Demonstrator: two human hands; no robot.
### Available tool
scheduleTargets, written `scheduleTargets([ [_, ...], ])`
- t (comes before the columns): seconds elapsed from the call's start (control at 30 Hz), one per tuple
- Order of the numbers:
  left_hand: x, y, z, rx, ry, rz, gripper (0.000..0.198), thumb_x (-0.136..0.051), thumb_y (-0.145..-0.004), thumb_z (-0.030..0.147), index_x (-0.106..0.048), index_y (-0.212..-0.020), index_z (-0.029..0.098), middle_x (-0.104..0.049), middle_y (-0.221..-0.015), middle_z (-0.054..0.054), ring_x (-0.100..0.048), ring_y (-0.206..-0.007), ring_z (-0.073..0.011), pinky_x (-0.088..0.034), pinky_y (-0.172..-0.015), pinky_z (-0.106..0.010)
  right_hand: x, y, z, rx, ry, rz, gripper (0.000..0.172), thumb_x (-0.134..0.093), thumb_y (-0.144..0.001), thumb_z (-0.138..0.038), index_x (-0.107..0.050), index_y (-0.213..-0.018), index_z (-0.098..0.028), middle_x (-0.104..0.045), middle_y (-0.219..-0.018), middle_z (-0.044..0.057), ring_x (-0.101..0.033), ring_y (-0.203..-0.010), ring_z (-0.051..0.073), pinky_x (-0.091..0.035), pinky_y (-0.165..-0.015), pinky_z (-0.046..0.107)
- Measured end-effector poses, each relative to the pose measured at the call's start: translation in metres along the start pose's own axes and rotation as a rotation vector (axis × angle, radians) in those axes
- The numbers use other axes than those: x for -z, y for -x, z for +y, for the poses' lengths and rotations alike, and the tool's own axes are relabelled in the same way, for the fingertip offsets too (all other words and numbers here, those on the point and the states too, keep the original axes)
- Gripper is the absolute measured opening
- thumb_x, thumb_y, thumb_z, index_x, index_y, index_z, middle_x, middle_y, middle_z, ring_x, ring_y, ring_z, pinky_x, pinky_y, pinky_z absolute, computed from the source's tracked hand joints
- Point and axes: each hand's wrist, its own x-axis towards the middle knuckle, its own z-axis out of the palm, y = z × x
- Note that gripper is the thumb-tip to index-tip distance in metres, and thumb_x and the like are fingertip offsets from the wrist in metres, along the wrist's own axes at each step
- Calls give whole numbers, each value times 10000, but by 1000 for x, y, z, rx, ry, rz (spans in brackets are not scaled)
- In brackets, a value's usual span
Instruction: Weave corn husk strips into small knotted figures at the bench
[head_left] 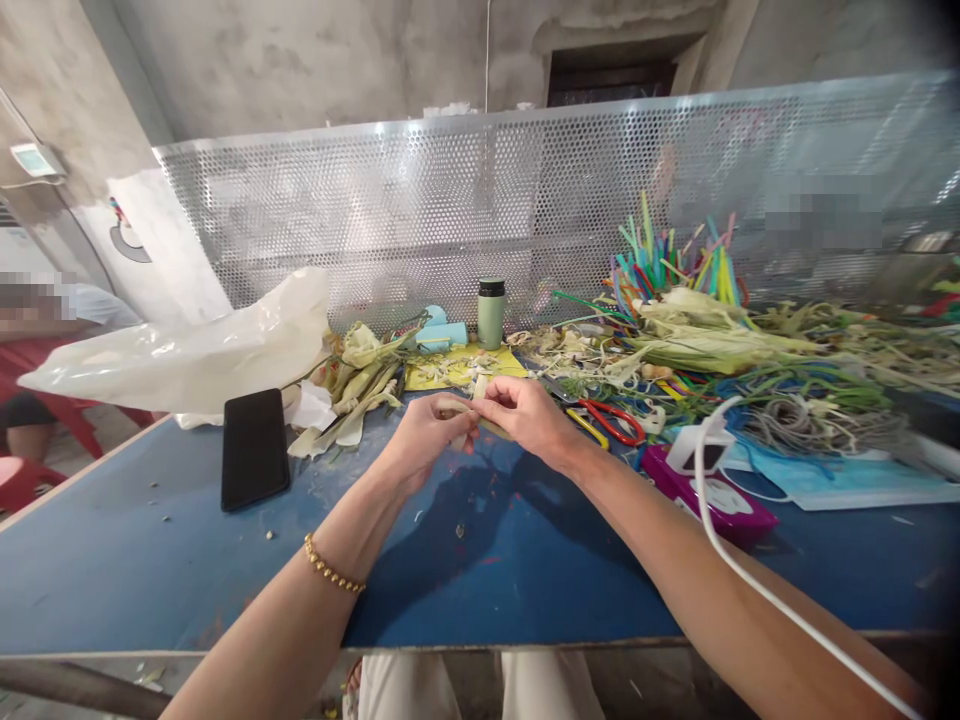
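Above the middle of the blue table, my left hand [429, 437] and my right hand [525, 412] meet, fingers pinched together. Between them is a pale strip of corn husk [481, 386], partly covered by the fingers. Just beyond, a yellow sheet [429, 376] carries small pale scraps. To the left of my hands lies a bundle of dry husks [364, 385]. Red-handled scissors [616, 425] rest close to my right wrist.
A black phone [255, 450] and a large plastic bag [202, 335] lie at left. A green bottle [491, 315] stands before the perforated metal panel [420, 205]. Husk piles [720, 335], a purple box [739, 515] and a white cable [757, 590] are at right. Someone sits far left.
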Motion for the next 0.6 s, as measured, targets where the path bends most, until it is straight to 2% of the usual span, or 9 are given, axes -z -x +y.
scheduleTargets([
  [0.3,-3,-1,-2,-29,-128,123,110,-640,-660,163,-566,-581,142,-555,-499,19,-473,-420,-85,-341,-446,-224,-9,2,-10,-30,172,88,243,-592,-799,-217,-461,-596,-194,-480,-565,-32,-405,-550,111,-310,-564,256],
  [0.5,-3,-3,-4,-35,-129,135,99,-641,-670,170,-575,-603,140,-564,-523,13,-486,-438,-90,-361,-461,-228,-16,3,-6,-91,79,126,245,-581,-811,-257,-471,-601,-195,-492,-554,-28,-426,-550,119,-318,-555,257],
  [0.6,-1,-4,-6,-15,-108,118,114,-663,-684,202,-591,-630,132,-587,-560,-1,-515,-474,-97,-381,-497,-235,-11,1,-1,-112,90,91,211,-563,-814,-254,-500,-624,-188,-516,-578,-22,-440,-559,121,-330,-556,255],
])
